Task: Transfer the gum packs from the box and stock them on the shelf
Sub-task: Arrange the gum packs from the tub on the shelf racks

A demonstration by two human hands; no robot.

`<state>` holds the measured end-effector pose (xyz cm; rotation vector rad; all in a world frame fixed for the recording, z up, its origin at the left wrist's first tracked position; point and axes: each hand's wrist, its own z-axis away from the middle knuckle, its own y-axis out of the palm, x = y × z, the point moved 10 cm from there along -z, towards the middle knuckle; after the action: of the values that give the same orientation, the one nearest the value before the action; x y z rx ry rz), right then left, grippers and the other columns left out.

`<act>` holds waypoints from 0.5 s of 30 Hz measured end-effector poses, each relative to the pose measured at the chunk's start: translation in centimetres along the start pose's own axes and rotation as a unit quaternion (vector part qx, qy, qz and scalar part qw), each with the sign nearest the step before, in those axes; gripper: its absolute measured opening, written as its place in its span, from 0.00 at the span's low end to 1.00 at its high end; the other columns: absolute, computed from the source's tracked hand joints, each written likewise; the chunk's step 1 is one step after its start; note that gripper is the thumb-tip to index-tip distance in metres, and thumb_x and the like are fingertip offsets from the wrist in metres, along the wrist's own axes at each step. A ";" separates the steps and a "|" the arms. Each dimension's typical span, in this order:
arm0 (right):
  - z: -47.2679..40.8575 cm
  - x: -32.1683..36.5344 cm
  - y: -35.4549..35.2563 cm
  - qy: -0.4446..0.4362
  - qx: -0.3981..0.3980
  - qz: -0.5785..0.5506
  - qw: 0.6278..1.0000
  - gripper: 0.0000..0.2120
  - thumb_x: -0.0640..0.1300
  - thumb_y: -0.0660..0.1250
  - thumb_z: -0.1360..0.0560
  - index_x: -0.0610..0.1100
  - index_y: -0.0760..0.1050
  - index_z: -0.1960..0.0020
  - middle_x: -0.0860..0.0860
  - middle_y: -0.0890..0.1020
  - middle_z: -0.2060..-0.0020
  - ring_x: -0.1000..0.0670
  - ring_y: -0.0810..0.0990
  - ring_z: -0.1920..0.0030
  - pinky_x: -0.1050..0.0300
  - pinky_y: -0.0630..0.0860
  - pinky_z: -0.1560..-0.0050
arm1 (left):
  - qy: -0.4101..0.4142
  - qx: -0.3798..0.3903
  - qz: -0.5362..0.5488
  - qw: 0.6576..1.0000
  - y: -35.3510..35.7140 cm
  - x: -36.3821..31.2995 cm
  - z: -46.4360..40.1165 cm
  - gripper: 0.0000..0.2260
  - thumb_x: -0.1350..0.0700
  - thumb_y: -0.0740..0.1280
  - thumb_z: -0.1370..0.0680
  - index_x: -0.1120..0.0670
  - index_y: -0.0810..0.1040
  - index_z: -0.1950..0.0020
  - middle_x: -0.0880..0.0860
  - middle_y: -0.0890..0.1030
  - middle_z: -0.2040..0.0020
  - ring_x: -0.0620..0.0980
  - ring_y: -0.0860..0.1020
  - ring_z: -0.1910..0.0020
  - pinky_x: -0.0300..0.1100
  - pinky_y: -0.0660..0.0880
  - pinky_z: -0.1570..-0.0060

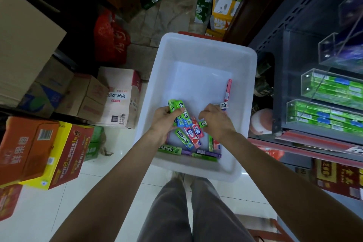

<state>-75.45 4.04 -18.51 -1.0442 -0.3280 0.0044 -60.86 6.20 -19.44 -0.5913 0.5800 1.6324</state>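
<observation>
A white plastic box (pixel 198 49) stands on the floor in front of me. Several gum packs (pixel 188 139) lie at its near end, green, red and purple, and one red pack (pixel 228 89) leans on the right wall. My left hand (pixel 164 121) grips a few green packs (pixel 175 105) upright inside the box. My right hand (pixel 217 121) reaches down among the packs, fingers curled over a green pack (pixel 203 123). On the right, the shelf's clear acrylic trays (pixel 322 114) hold rows of green gum packs.
Cardboard cartons (pixel 117 96) and an orange and yellow drink case (pixel 45 151) crowd the floor to the left. A red bag (pixel 110 35) sits behind them. The dark metal shelf unit (pixel 279 49) stands close on the right. My legs (pixel 192 212) are below the box.
</observation>
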 end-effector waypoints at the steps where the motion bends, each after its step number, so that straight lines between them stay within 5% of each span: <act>1: 0.0 0.4 0.2 -0.014 -0.005 0.043 0.999 0.16 0.35 0.68 0.28 0.42 0.75 0.41 0.46 0.71 0.42 0.47 0.67 0.37 0.56 0.71 0.44 | 0.003 -0.002 0.000 1.000 -0.2 -0.1 0.0 0.04 0.60 0.68 0.24 0.57 0.78 0.58 0.53 0.81 0.63 0.42 0.80 0.71 0.33 0.78 0.68; 5: -0.5 1.2 -0.2 -0.039 -0.038 0.094 0.994 0.12 0.35 0.66 0.27 0.39 0.74 0.43 0.45 0.73 0.44 0.45 0.69 0.39 0.53 0.71 0.45 | 0.011 0.012 -0.008 1.000 -0.9 -0.2 0.3 0.02 0.59 0.68 0.23 0.56 0.79 0.56 0.54 0.82 0.59 0.46 0.82 0.64 0.40 0.80 0.57; 8: -0.9 -0.6 -2.6 0.043 -0.078 -0.159 0.983 0.05 0.37 0.67 0.27 0.42 0.74 0.53 0.43 0.80 0.54 0.44 0.77 0.50 0.51 0.74 0.51 | 0.019 0.014 -0.003 1.000 -1.2 -0.9 0.8 0.02 0.58 0.68 0.24 0.56 0.79 0.55 0.53 0.82 0.59 0.49 0.81 0.59 0.46 0.77 0.48; 11: 0.3 -1.9 -5.6 0.106 -0.118 -0.474 0.866 0.12 0.35 0.73 0.32 0.47 0.71 0.61 0.46 0.81 0.64 0.50 0.80 0.63 0.54 0.75 0.58 | 0.047 0.021 0.017 0.999 -0.8 -2.8 1.5 0.02 0.59 0.68 0.24 0.56 0.80 0.55 0.51 0.83 0.62 0.46 0.82 0.62 0.43 0.79 0.54; 15: 2.7 -1.7 -11.0 0.080 -0.152 -0.594 0.786 0.04 0.36 0.71 0.29 0.40 0.77 0.55 0.49 0.79 0.69 0.57 0.78 0.74 0.62 0.77 0.64 | 0.093 0.040 0.044 0.994 1.2 -6.4 3.2 0.02 0.61 0.67 0.23 0.58 0.80 0.54 0.50 0.84 0.63 0.45 0.82 0.63 0.39 0.81 0.57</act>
<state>-79.48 0.46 -8.39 -0.9867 -0.8056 -1.3131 -61.46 3.45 -12.69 -0.6716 0.8151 1.6393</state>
